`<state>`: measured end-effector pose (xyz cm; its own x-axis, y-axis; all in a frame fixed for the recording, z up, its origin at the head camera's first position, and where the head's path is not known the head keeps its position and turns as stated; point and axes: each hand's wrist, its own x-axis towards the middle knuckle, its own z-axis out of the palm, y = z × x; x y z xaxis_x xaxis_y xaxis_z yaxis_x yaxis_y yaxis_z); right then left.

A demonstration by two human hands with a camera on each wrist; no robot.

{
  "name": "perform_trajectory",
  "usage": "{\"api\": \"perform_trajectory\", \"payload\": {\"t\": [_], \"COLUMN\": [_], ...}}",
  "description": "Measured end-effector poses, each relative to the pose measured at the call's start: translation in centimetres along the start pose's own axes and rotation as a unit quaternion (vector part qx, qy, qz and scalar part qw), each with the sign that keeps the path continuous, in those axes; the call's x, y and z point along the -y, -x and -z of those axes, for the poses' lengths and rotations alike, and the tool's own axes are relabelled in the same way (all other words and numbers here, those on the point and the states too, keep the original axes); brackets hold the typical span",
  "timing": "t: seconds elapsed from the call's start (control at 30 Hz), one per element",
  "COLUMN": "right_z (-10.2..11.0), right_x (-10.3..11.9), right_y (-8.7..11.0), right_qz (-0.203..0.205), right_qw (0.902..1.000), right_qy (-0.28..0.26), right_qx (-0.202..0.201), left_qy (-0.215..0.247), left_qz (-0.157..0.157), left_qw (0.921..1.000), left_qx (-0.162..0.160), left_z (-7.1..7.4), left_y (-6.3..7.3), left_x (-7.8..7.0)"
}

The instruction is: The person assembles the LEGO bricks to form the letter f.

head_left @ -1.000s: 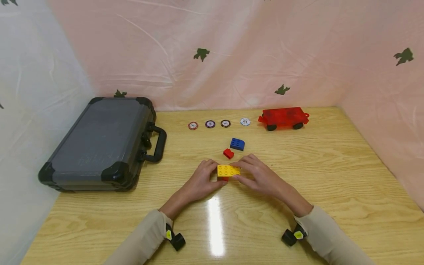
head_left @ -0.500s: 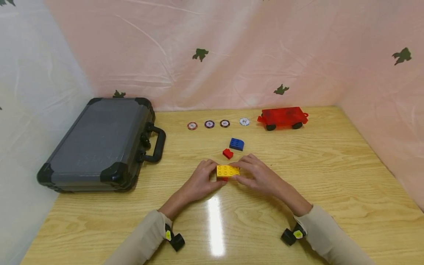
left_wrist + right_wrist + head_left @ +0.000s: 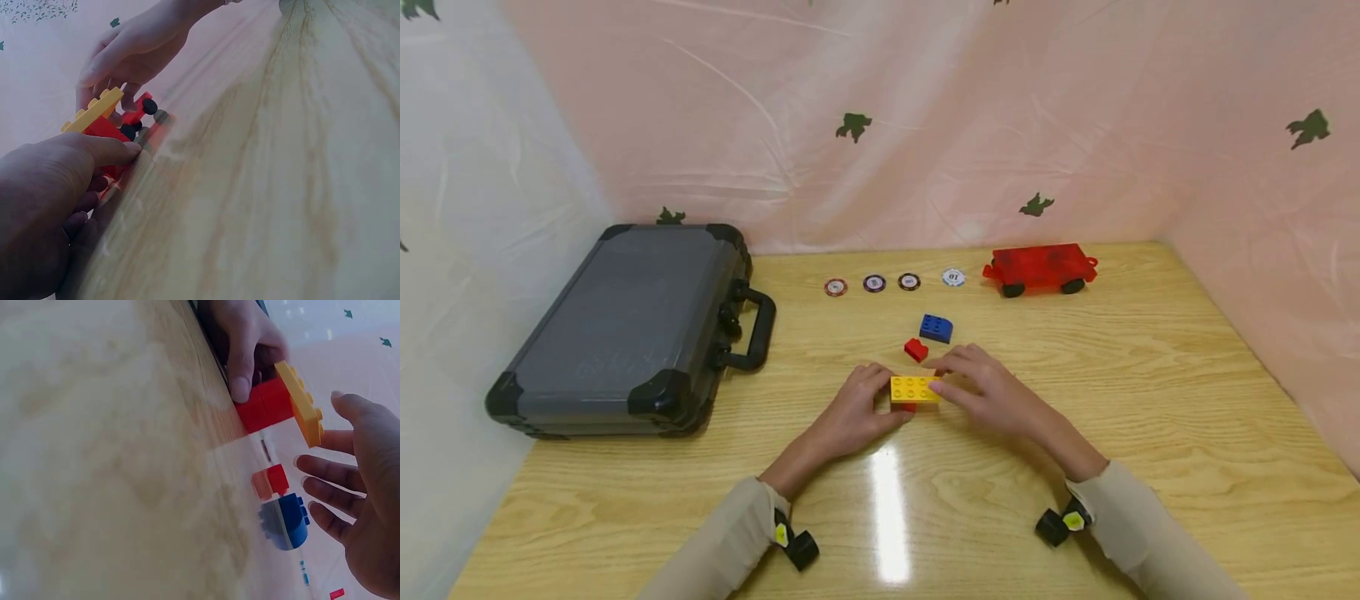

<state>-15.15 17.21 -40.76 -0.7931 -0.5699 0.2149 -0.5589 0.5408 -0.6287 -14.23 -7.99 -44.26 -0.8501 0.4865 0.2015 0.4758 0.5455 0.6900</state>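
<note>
My left hand [image 3: 856,410] grips red toy bricks [image 3: 265,405] low at the table, its thumb pressed on their near side. Fixed on top of them is a yellow studded brick [image 3: 912,389] that sticks out past the red ones toward the right. My right hand [image 3: 996,393] is at the yellow brick's right end, fingers spread and loosely bent. In the right wrist view its thumb stands apart from the yellow brick [image 3: 300,403], and its index finger passes behind the brick's end. Just beyond the hands lie a small red brick [image 3: 916,350] and a blue brick [image 3: 936,328] with one rounded end.
A grey hard case [image 3: 632,325] with black corners lies at the left, its handle [image 3: 762,332] facing right. Several poker chips [image 3: 874,283] line the back of the wooden table [image 3: 1150,400], beside a red toy wagon [image 3: 1043,267] with black wheels.
The right hand has loosened from the yellow brick's right end, its fingers lifting slightly and spreading. The left hand and the bricks in it have stayed in place.
</note>
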Motion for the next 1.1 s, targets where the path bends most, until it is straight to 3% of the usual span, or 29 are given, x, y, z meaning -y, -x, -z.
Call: {"api": "perform_trajectory", "payload": {"t": [0.33, 1.1], "right_z": [0.1, -1.0], "right_x": [-2.1, -3.5], "right_y": [-1.6, -4.0], "right_qz": [0.025, -0.014], "right_qw": [0.9992, 0.9994], "right_qy": [-0.005, 0.02], "right_qx": [-0.031, -0.024], "left_qy": [0.0, -0.003], "left_qz": [0.002, -0.004], "left_qw": [1.0, 1.0], "left_qx": [0.003, 0.001], "left_z": [0.1, 0.1], "left_y": [0.0, 0.0], "left_x": [0.0, -0.1]}}
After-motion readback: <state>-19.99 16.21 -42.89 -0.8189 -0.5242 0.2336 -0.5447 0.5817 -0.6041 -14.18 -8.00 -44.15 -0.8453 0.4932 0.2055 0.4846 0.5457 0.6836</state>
